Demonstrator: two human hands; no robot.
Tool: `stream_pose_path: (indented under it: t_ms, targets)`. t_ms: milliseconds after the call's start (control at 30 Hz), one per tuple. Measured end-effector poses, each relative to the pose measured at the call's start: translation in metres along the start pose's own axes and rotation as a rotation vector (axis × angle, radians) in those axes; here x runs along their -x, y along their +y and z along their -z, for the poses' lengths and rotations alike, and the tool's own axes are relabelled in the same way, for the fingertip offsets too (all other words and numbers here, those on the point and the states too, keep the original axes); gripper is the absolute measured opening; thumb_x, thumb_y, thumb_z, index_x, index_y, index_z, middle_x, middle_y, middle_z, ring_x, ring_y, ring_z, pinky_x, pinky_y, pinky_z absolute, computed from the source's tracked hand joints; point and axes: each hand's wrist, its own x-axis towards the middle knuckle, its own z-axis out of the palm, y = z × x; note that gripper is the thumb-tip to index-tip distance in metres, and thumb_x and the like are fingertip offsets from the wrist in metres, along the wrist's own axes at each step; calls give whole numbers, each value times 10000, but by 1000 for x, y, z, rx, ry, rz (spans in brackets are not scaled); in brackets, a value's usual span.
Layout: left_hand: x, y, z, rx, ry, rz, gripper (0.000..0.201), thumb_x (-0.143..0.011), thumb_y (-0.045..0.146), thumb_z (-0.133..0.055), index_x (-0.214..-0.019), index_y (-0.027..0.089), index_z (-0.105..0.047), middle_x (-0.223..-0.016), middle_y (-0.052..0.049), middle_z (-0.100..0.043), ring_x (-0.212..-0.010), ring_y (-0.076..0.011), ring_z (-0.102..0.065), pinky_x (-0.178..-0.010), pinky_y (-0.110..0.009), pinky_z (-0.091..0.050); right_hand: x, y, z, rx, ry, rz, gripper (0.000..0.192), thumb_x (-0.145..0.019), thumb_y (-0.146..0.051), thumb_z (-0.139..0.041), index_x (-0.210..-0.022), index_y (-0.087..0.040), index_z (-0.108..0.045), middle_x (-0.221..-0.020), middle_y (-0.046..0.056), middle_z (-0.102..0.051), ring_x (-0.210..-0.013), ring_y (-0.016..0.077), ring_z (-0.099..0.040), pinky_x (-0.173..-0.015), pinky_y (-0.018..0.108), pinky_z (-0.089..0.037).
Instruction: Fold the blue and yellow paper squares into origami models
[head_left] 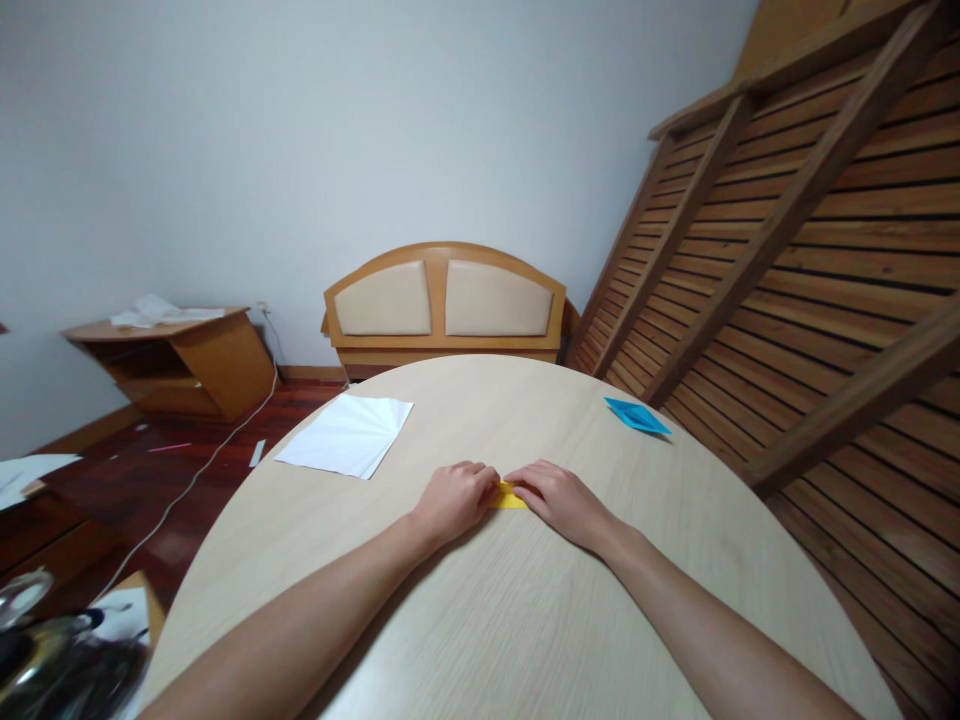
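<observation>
- two bare forearms nearest the lens, running up from the bottom edge and meeting mid-table.
- left hand [454,495] palm down on the round table [525,620], fingers curled and pressed onto the left end of the yellow folded paper [508,496].
- right hand [555,497] palm down too, fingers bent, tips on the right end of the same yellow piece.
- both hands closed over the paper, pinning it flat; cannot tell whether actually pinched between fingers or just pressed down.
- only a small yellow strip visible between the two hands, rest hidden under the fingers.
- yellow paper at table centre, flat on the light wood-grain top.
- white sheet [346,434] with fold creases lying flat, up and left of the left hand, well apart from it, near the table's left rim.
- blue folded paper [636,415] up and right of the right hand, well apart, close to the far right rim.
- behind the table: wooden headboard [445,300] with two beige panels, leaning against a pale wall.
- slatted bed frame [810,230] propped upright on the right.
- low wooden stand [187,365] on the left with papers on top; white cable [196,478] trailing across dark red floor.
- dark blurred clutter in bottom left corner, too unclear to name.
</observation>
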Motion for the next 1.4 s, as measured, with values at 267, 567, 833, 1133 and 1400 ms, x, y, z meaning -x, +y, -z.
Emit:
stream_pose_path:
  t_ms: [267, 567, 833, 1133, 1400]
  targets:
    - [4, 4, 5, -79, -41, -99, 114, -920, 194, -537, -882, 181, -644, -891, -73, -682, -817, -209, -642, -689, -275, -478, 2, -1, 4, 39, -35, 16, 113, -913, -178, -596, -941, -216, -699, -922, 36, -728, -891, 198, -645, -812, 325, -499]
    - [10, 17, 3, -25, -68, -128, 245, -981, 201, -432, -1108, 195, -641, -1037, -100, -694, -949, -230, -674, -811, -323, -532, 4, 8, 6, 51, -37, 117, 201, -937, -172, -559, -1028, -239, -725, -1017, 40, -744, -964, 201, -649, -883, 356, -496]
    - [15, 10, -11, -46, -86, -33, 576, -1024, 426, -323, -1483, 82, -360, -1545, -206, -355, -1454, -302, -306, -1178, -471, -263, 9, -7, -3, 170, -140, -8, 489, -984, -403, -492, -1417, -178, -517, -1463, 140, -517, -1367, 292, -453, -1144, 538, -315]
    - [14, 14, -13, -174, -125, 158, 602, -1015, 399, -327, -1466, 4, -374, -1538, -265, -317, -1451, -369, -284, -1149, -526, -281, 13, -12, -9, 143, -286, -177, 745, -969, -620, -382, -1532, -135, -331, -1594, 176, -257, -1487, 330, -201, -1198, 570, -193]
    - [10, 13, 0, -320, -105, 399, 516, -1010, 305, -367, -1383, -35, -474, -1444, -297, -453, -1349, -356, -457, -1013, -466, -462, 12, -11, -5, 109, -329, -234, 820, -934, -694, -373, -1544, -152, -303, -1623, 125, -190, -1505, 309, -136, -1224, 510, -121]
